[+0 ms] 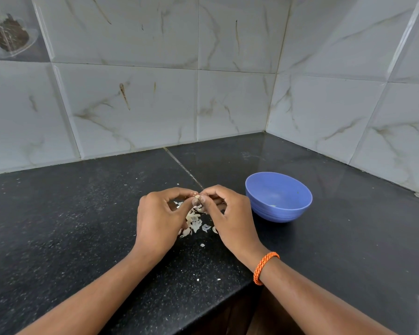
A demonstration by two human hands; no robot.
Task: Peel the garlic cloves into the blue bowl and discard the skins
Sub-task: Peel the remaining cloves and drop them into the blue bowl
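Fingers (179, 192) of your left hand (159, 218) and of your right hand (228, 213) curl in toward each other and pinch one small garlic clove (197, 196) between their tips, thumbs pressed close beneath it. You hold the clove above the dark speckled surface (70, 213), just over a loose pile of pale skins (194, 221) that lies between your two hands. A few stray flakes sit nearer the front edge of the surface.

Just to the right of your right hand stands the blue bowl (279, 209), upright and apart from your fingers. Its inside is mostly bare; one small pale piece lies near the bottom on the near side, though you cannot tell for certain whether it is a peeled clove.

An orange braided band (265, 268) circles your right wrist. Grey-white marbled tiles (131, 105) cover the two walls that meet in the corner behind the bowl. At the top left one tile carries a printed picture of a clear glass vessel with something dark in it. No readable writing or brand shows on the bowl or tiles.
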